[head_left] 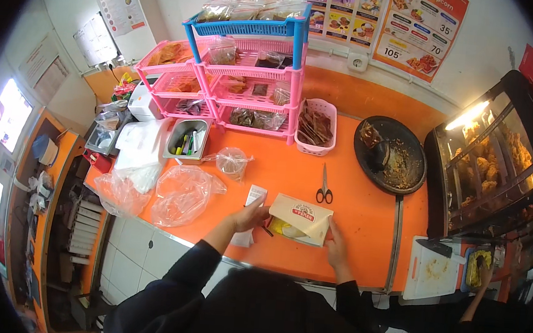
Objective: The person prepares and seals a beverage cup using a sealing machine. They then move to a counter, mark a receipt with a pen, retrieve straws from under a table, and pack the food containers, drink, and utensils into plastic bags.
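Observation:
A cream paper food box (301,215) with a red emblem on its lid lies in front of me. Its near side gapes, and something yellow and pale wrapping show there. My left hand (251,216) closes on the box's left edge. My right hand (336,247) grips the right edge, thumb and fingers along its side. A white paper slip (255,195) passes beneath my left hand, and a thin dark stick-like thing pokes out below its fingers. Beyond the box lie black-handled scissors (324,193), blades pointing away.
Pink and blue rack shelves (249,71) hold bagged food. A dark stone mortar (404,171) stands right, beside a lit fried-food cabinet (487,152). Clear plastic bags (183,194) and a tied cup (231,164) lie left. Another person's hand (485,271) works near a white cutting board (423,282).

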Demonstrator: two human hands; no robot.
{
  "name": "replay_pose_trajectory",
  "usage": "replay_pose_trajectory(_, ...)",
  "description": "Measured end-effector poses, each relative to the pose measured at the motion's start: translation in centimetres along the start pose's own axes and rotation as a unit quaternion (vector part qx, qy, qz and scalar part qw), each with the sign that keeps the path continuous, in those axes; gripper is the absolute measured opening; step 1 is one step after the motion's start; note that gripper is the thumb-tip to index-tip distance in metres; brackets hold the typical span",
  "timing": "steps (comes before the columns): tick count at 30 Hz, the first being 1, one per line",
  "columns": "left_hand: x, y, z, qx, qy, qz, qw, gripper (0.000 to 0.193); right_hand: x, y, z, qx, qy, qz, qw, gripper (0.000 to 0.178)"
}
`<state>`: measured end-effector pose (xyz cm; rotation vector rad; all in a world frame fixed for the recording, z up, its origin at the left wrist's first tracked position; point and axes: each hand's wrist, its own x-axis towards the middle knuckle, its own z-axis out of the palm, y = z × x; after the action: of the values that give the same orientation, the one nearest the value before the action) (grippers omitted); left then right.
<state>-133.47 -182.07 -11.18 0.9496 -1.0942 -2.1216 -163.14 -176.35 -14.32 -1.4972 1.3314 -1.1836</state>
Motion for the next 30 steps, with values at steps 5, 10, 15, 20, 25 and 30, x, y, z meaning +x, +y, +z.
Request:
replay_pose_trajectory(5, 0.3, 0.4, 1.4, 0.328, 0.135, -0.144, 0.924, 0.062, 1.9, -6.0, 0.9, -0.052, -0.16, 0.236, 0.957, 0.063)
replay_pose_trajectory(10, 0.2, -3.3, 2.4, 0.68, 0.293, 0.197, 0.643, 0.058, -1.0, 0.9, 4.2, -0.119, 0.017, -0.01, 0.993, 0.064)
replay_pose_trajectory(15, 1.2, -2.2, 0.3, 0.768, 0.087, 0.217, 0.596, 0.06, 2.1, -4.2, 2.2, -0.17, -0.109, 0.071, 0.977, 0.063)
replay_pose_trajectory(20, 1.3, -0.9, 0.5, 0.767, 0.042, 0.216, 0.602, 0.077, 1.8, -7.8, 3.7, -0.532, -0.204, 0.07, 0.819, 0.063)
replay_pose_trajectory(25, 0.5, 1.4, 1.6, 0.783, -0.004, 0.179, 0.596, 0.101, 3.9, -4.7, 0.2, -0.509, -0.283, -0.028, 0.812, 0.074)
replay_pose_trajectory(30, 0.2, 1.1, 2.1, 0.802, -0.052, 0.142, 0.577, 0.104, 6.5, -8.0, -1.2, -0.48, -0.433, -0.064, 0.76, 0.095)
